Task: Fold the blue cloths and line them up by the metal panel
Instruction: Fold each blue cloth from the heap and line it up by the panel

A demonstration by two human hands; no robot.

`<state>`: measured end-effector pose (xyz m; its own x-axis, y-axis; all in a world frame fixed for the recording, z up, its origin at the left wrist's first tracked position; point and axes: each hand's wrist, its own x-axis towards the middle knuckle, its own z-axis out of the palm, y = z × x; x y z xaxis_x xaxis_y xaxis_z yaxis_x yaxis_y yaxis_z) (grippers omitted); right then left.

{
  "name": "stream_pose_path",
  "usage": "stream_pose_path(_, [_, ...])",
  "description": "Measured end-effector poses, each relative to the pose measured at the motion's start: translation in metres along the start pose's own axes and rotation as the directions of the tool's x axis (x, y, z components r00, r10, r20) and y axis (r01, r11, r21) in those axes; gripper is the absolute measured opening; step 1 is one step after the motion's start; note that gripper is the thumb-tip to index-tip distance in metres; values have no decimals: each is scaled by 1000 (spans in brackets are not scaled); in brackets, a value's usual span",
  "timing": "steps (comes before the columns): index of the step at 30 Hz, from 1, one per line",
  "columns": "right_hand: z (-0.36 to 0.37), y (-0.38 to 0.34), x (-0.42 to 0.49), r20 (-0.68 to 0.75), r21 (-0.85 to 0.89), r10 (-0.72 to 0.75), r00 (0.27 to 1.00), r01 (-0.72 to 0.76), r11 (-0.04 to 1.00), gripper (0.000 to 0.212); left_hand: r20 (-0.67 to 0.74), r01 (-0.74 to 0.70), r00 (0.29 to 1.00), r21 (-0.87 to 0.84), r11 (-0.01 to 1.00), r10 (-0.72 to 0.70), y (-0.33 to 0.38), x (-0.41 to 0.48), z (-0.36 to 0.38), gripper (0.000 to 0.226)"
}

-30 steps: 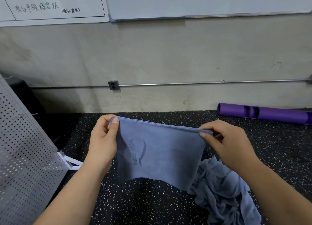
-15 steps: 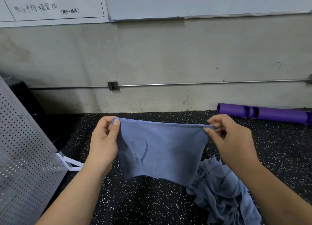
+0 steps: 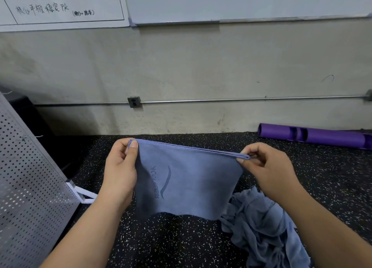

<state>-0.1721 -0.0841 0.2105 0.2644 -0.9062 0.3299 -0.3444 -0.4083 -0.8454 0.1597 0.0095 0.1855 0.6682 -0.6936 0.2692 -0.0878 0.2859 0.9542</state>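
Our left thumb (image 3: 133, 147) presses a top corner of the blue cloth (image 3: 187, 183) against the curled fingers behind it, so our left hand (image 3: 120, 171) pinches that corner, at 10 o'clock from the cloth's middle. Our right hand (image 3: 269, 171) pinches the opposite top corner, at 2 o'clock, between thumb and forefinger, with the other fingers curled in. The doubled top edge runs taut between the two hands. The cloth hangs at the centre of our view with its printed logo facing us and its lower edge seen against the speckled floor (image 3: 181, 243). At 5 o'clock a crumpled heap of blue cloths (image 3: 261, 227) lies on the floor. At 8 o'clock the perforated metal panel (image 3: 30, 187) stands tilted on a white foot (image 3: 84, 195). At 2 o'clock a purple tube (image 3: 314, 136) lies along the wall (image 3: 201, 66).
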Motion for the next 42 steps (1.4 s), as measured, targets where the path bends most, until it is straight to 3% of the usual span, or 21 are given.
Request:
stream_pose_path(6, [0, 3, 4, -96, 97, 10, 995, -1, 995, 16, 18, -1, 1000, -26, 1000, 1, -3, 0, 1, 13])
stream_pose_path(10, [0, 9, 8, -144, 64, 32, 989, -23, 998, 10, 22, 1, 1000, -41, 999, 0, -1, -1, 3, 14])
stream_pose_path(18, [-4, 13, 10, -138, 116, 50, 989, -34, 993, 16, 3, 18, 1000, -39, 999, -18, -2, -1, 3, 12])
stream_pose_path(23, [-11, 13, 10, -113, 18, 52, 992, -50, 999, 22, -16, 2, 1000, 3, 1000, -2, 0, -2, 3, 4])
stream_pose_path(30, [-16, 13, 11, -186, -178, 15, 982, -49, 983, 3, -31, -16, 999, 32, 999, 17, -3, -1, 3, 4])
stream_pose_path(42, [-30, 26, 20, -79, 102, 45, 996, -37, 994, 11, 23, 46, 999, -74, 996, -45, 4, -3, 4, 5])
